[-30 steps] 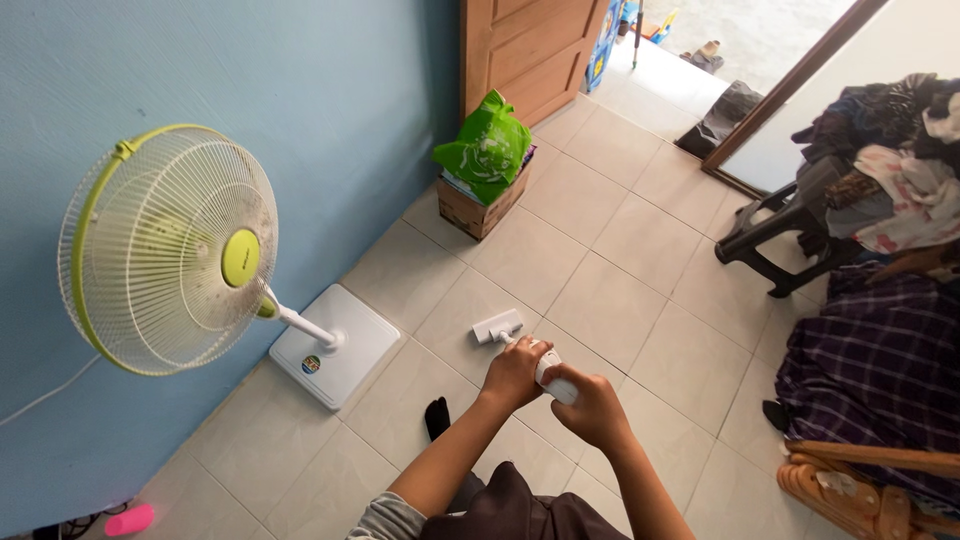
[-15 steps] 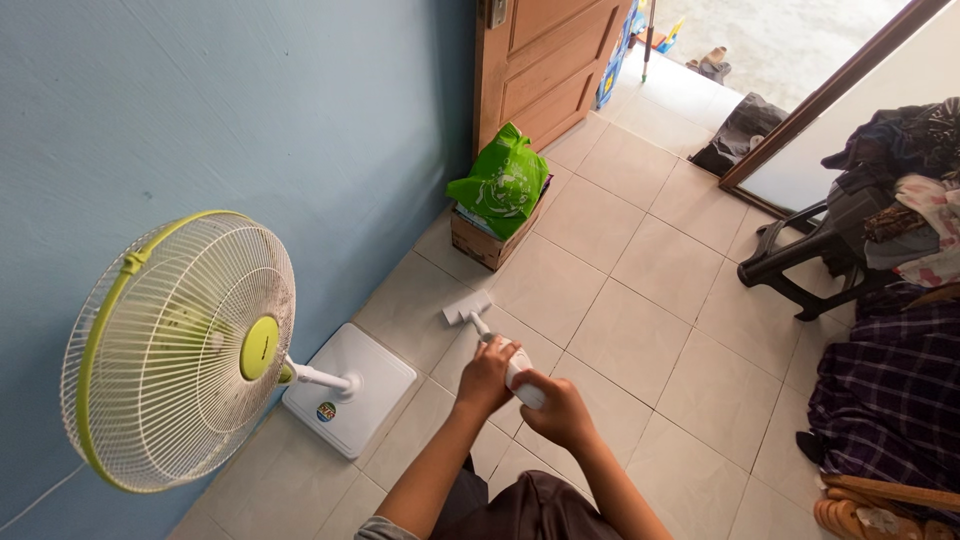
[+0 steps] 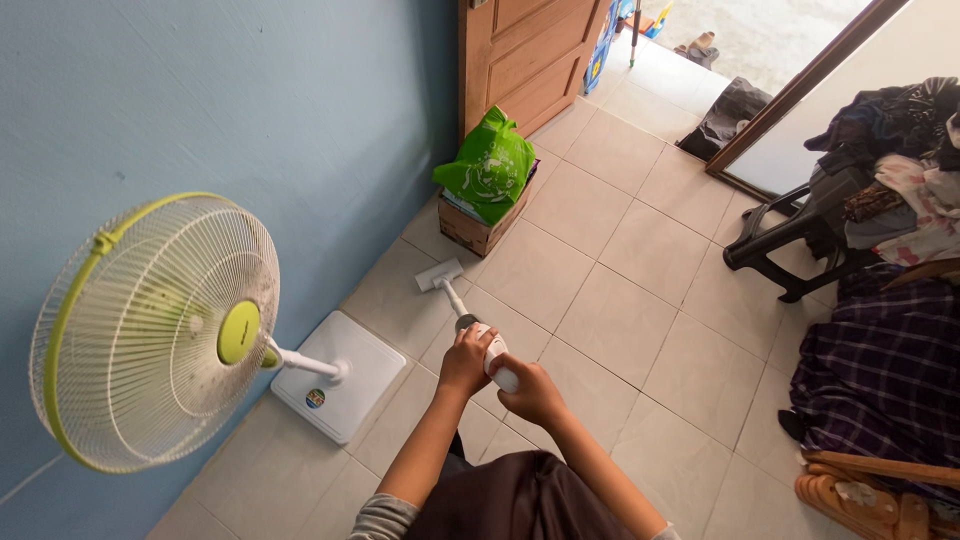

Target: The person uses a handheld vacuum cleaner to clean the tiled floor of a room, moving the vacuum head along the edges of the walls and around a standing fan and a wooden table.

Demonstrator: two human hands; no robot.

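White stick vacuum (image 3: 468,315) clasped in both hands (image 3: 500,375), floor head (image 3: 440,274) ahead on tiles.

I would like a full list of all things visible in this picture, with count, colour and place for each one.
vacuum cleaner: one, white, head on the tiles near the wall
standing fan: one, white and lime green, by the blue wall
green bag: one, on a cardboard box by the wooden door
plastic chair: one, dark, right side, under a clothes pile
checked cloth: one, dark purple, lower right
left hand: on the vacuum handle
right hand: on the handle end
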